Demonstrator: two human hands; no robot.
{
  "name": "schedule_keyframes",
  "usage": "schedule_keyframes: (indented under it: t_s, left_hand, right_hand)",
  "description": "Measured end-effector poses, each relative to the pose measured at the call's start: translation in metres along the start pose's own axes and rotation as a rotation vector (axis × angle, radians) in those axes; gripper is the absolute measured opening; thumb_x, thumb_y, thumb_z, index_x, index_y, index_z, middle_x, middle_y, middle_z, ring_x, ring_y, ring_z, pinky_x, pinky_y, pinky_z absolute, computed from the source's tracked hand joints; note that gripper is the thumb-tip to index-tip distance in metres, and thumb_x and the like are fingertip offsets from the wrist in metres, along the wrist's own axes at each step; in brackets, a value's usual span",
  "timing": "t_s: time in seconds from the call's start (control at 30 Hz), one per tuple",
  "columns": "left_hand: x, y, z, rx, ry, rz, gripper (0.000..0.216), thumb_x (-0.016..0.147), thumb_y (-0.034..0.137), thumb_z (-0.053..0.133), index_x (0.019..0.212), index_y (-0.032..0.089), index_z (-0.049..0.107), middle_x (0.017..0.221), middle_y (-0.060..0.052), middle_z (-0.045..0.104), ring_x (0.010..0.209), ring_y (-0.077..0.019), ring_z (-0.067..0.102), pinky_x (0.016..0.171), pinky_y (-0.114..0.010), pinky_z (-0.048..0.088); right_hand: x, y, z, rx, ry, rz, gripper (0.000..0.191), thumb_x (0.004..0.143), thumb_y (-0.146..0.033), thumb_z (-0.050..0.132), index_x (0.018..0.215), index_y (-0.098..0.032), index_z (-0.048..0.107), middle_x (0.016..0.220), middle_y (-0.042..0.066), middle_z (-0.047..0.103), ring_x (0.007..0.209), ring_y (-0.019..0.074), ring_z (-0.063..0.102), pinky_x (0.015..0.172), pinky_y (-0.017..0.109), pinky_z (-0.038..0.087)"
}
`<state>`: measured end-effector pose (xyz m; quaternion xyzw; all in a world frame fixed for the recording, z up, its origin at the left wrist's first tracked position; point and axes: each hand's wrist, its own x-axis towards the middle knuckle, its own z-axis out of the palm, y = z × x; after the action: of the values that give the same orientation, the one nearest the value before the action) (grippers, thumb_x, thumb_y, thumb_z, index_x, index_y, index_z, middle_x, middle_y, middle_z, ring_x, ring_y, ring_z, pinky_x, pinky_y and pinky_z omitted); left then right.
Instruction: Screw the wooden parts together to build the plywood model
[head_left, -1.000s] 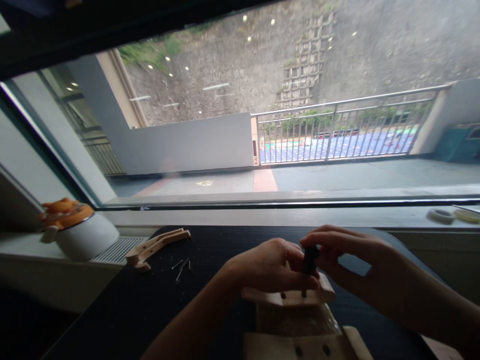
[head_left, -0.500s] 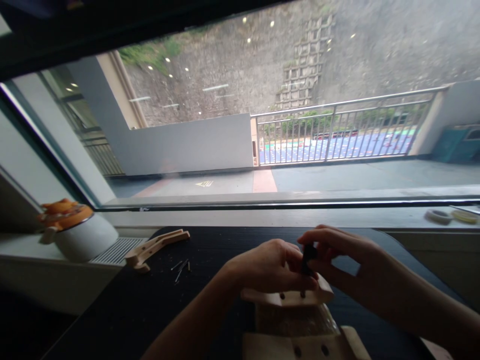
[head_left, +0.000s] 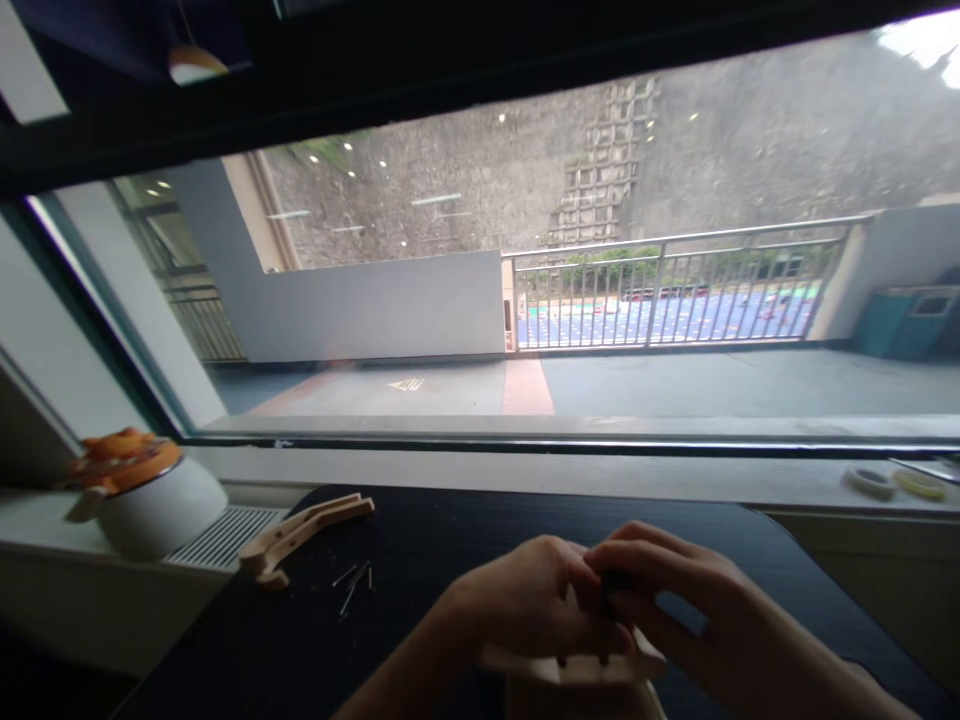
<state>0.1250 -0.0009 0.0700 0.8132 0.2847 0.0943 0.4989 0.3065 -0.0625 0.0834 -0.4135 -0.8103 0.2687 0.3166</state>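
Hands meet low centre over dark tabletop point(head_left: 420, 540): right hand point(head_left: 679, 610) pinches small black peg-like part point(head_left: 615, 581) just above pale flat wooden piece with holes point(head_left: 581, 667), long axis left-right, which curled left hand point(head_left: 529, 605) grips from the left.

I'm seeing a matte black surface point(head_left: 450, 525), a pale tan wooden piece point(head_left: 581, 670), a black knob point(head_left: 616, 580), and a white pot point(head_left: 165, 510) wearing an orange lid point(head_left: 127, 462).
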Motion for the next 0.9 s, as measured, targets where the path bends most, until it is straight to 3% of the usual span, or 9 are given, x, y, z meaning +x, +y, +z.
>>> schedule_keyframes:
  t_s: [0.3,0.47,0.7,0.9]
  left_hand:
    - [-0.002,-0.002,0.006,-0.09,0.096,0.05,0.018,0.07,0.03,0.065,0.077,0.013,0.067,0.073,0.003,0.056,0.067,-0.0103,0.049,0.055,-0.016,0.037]
    - [-0.012,0.009,0.014,-0.228,0.23,0.164,0.016,0.075,0.021,0.059,0.086,0.013,0.067,0.082,0.0,0.057,0.076,-0.0122,0.051,0.065,-0.018,0.039]
    - [-0.015,0.016,0.033,-0.241,0.35,-0.023,0.02,0.076,0.022,0.058,0.09,0.012,0.068,0.079,-0.001,0.061,0.069,-0.0121,0.05,0.063,-0.021,0.039]
    - [-0.011,0.009,0.038,-0.121,0.437,-0.058,0.016,0.075,0.024,0.057,0.082,0.013,0.066,0.08,-0.001,0.061,0.073,-0.0133,0.051,0.066,-0.022,0.038]
  right_hand:
    - [0.006,0.013,0.002,-0.05,0.01,0.004,0.013,0.082,-0.011,0.055,0.087,-0.023,0.059,0.085,0.001,0.058,0.07,0.0113,0.059,0.062,0.019,0.048]
    - [0.008,0.015,0.007,-0.039,0.016,-0.061,0.021,0.081,-0.01,0.053,0.094,-0.025,0.06,0.087,0.001,0.062,0.075,0.0131,0.061,0.069,0.021,0.05]
    - [0.004,0.007,0.001,0.011,0.008,-0.078,0.03,0.09,-0.018,0.047,0.116,-0.027,0.058,0.103,0.005,0.062,0.085,0.0145,0.062,0.072,0.022,0.05]
    - [0.005,-0.006,-0.012,-0.049,0.013,0.047,0.029,0.09,-0.021,0.049,0.115,-0.026,0.062,0.103,0.004,0.066,0.092,0.0173,0.062,0.078,0.025,0.049]
